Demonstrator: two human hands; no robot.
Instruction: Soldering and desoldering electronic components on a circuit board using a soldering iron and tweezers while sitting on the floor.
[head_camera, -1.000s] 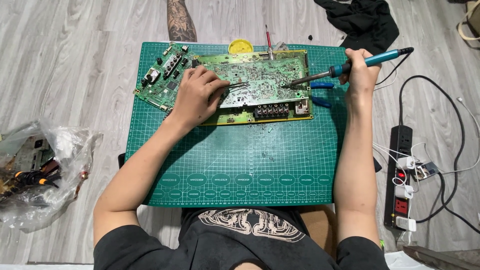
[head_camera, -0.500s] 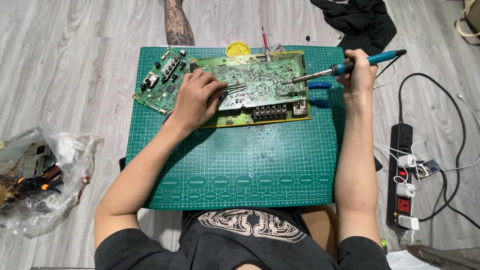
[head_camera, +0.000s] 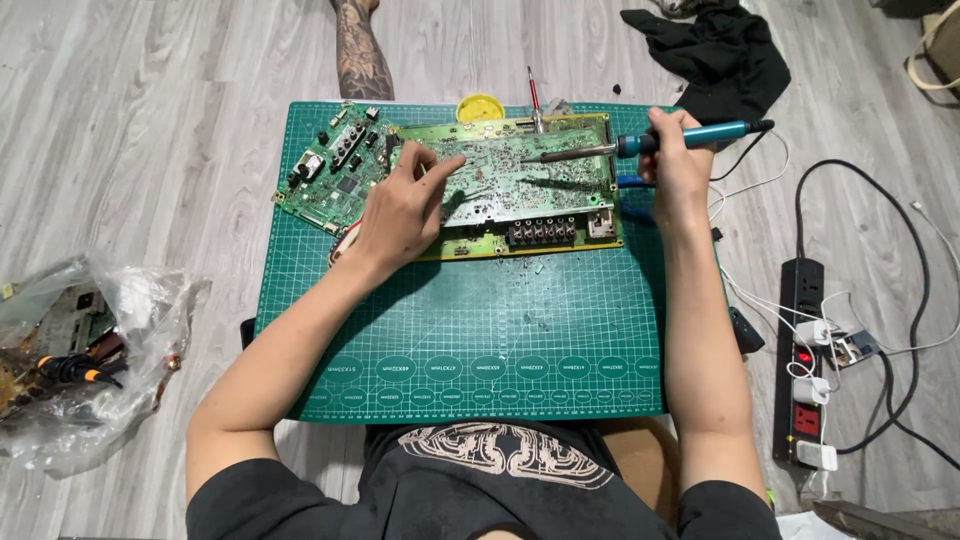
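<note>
A large green circuit board (head_camera: 520, 190) lies at the far end of a green cutting mat (head_camera: 470, 320). My left hand (head_camera: 405, 205) rests on the board's left part, fingers spread, index finger pointing right. My right hand (head_camera: 675, 165) grips a teal-handled soldering iron (head_camera: 650, 145), whose tip touches the board near its middle top. A smaller green circuit board (head_camera: 335, 175) sits at the mat's far left corner.
A yellow round tin (head_camera: 480, 106) and a red-handled tool (head_camera: 534, 92) lie behind the board. A black power strip (head_camera: 805, 360) with plugs and cables is on the right floor. A clear plastic bag (head_camera: 80, 350) of parts lies left. Black cloth (head_camera: 720, 55) lies far right. A tattooed leg (head_camera: 358, 50) is beyond the mat.
The soldering iron tip has moved left along the board toward its middle. My left hand stays on the board with its fingers shifted slightly.
</note>
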